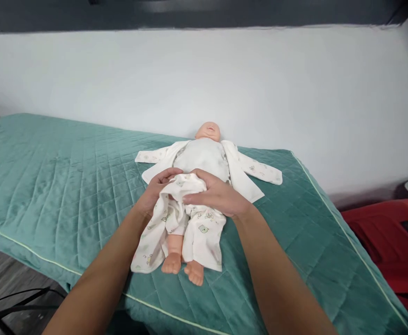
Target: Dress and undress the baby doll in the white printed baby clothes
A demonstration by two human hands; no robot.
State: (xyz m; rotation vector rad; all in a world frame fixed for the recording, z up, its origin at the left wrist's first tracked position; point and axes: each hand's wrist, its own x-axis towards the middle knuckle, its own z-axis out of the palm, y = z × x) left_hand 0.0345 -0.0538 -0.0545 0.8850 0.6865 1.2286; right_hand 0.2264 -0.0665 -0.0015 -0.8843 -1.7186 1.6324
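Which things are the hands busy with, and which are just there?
Busy with, I think:
- patterned cloth, held by the left hand and right hand
- doll, its feet poking out below
- open white top spread around the doll

Just there:
- green quilted cover, underneath
- red thing on the right

Baby doll (204, 156) lies face-up on green quilting (67, 186); white printed clothes (204, 232) open above, seemingly bunched below.
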